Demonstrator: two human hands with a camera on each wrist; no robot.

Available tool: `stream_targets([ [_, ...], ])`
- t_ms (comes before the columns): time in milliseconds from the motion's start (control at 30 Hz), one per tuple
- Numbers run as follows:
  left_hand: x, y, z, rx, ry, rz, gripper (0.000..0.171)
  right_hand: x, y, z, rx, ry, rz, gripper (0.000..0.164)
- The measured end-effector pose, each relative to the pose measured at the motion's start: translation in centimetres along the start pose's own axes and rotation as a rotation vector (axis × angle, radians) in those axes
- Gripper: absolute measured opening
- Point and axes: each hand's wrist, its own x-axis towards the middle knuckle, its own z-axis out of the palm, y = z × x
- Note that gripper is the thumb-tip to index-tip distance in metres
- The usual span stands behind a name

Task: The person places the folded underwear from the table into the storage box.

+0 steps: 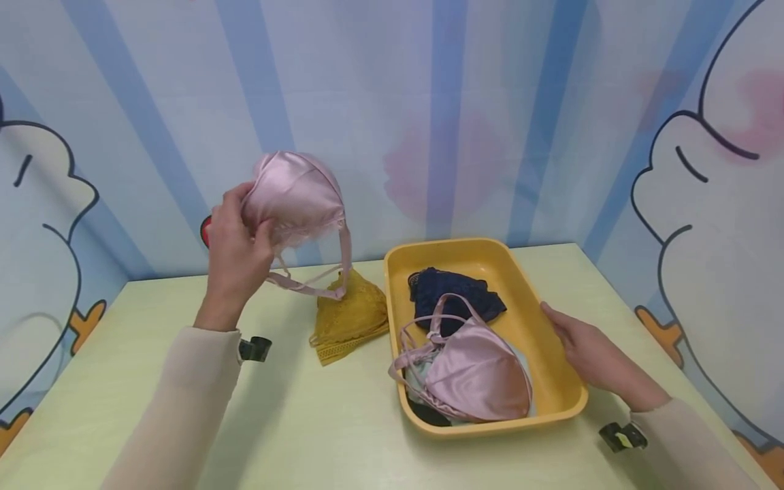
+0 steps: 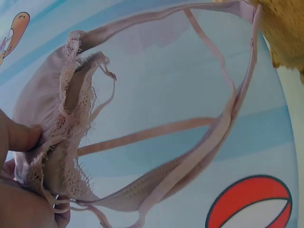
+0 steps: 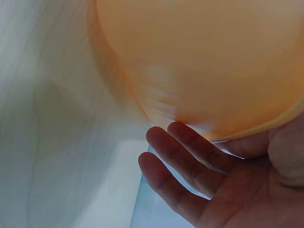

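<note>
My left hand [image 1: 239, 248] holds a pink satin bra [image 1: 297, 194] up above the left part of the table, thumb and fingers gripping one cup. In the left wrist view, the lace-edged cups [image 2: 61, 118] are in my grasp, and the band and straps hang in a loop. Below it lies a mustard lace bra [image 1: 352, 309], against the side of a yellow tray [image 1: 542, 347]. Inside the tray are a navy lace garment [image 1: 453, 292] and another pink satin bra [image 1: 480, 374], whose straps spill over the left rim. My right hand [image 1: 588, 350] touches the tray's right side, several fingers [image 3: 183, 161] extended.
Pale green and black fabric [image 1: 429, 412] shows partly under the pink bra in the tray. The light table [image 1: 306, 429] ends at a cartoon-printed backdrop [image 1: 367, 102] behind and at both sides. Each wrist wears a black strap.
</note>
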Motion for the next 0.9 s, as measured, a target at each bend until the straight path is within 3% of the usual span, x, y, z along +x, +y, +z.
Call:
stream_targets([
  [167,0.4,1.4,1.6,-0.031,0.008,0.026,0.048,-0.1,0.0,0.0,0.004,0.005,-0.011,0.049],
  [667,1.1,4.5,7.6,-0.069,0.058,0.205,0.043,0.0,0.2,0.0,-0.029,0.018,-0.035,0.046],
  [900,1.1,6.3,10.2,-0.074,0.051,0.26,0.042,-0.1,0.3,0.0,-0.015,0.021,-0.036,0.047],
])
